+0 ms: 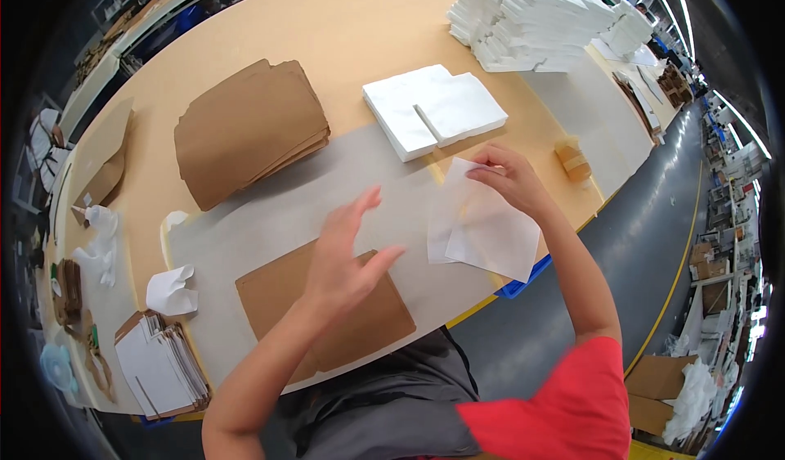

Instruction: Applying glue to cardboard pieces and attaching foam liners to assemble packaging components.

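Pinches the sheets (499, 239) in the right hand (511, 178) by the surface's (352, 18) near edge, right of the brown card (376, 313). Holds the left hand (337, 260), nearer the card, empty and spread over it, with its long axis roughly along that edge.

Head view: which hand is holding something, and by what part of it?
Right hand: thin translucent white sheet material, pinched at its upper edge. Left hand: nothing held, fingers spread above the brown cardboard.
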The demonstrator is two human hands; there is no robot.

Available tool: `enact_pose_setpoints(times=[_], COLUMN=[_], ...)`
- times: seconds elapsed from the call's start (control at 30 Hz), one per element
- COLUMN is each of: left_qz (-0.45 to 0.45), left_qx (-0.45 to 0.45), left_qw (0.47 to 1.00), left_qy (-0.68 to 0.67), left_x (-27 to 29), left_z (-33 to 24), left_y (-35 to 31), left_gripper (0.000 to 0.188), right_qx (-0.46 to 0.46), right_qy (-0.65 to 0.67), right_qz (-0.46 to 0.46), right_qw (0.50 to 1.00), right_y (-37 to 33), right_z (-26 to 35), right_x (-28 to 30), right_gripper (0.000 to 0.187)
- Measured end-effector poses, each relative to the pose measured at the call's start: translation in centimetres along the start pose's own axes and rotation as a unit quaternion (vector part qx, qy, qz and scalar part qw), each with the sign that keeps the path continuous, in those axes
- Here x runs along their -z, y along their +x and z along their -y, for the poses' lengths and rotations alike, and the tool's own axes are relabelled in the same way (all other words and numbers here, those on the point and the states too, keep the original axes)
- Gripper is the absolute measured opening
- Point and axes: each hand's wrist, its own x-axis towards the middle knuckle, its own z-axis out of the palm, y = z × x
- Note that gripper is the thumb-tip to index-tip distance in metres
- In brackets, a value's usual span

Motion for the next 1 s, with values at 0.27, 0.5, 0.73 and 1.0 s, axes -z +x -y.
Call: enact_pose_setpoints(times=[0.27,0.5,0.73,1.0], left_qz=[0.299,0.274,0.146,-0.073], left_qx=[0.072,0.092,0.167,0.427], left_qw=[0.935,0.923,0.920,0.809], left_qy=[-0.177,-0.253,-0.324,-0.398], left_x=[-4.9,2.6,10.1,12.4], left_z=[-0.8,-6.8,-8.4,-6.3], left_y=[4.3,2.9,-3.0,-13.4], left_gripper=[0.045,0.030,0.024,0.037], right_qx=[0.206,0.058,-0.043,-0.135], right_qy=[-0.114,0.259,0.549,0.344], right_qz=[0.000,-0.150,0.081,0.123], right_qw=[0.972,0.952,0.830,0.921], right_y=[-5.3,-11.1,-9.9,-13.4], right_z=[7.2,2.3,4.9,12.7], right_x=[0.4,-2.8,-9.2,-12.8], right_gripper=[0.023,0.105,0.084,0.022])
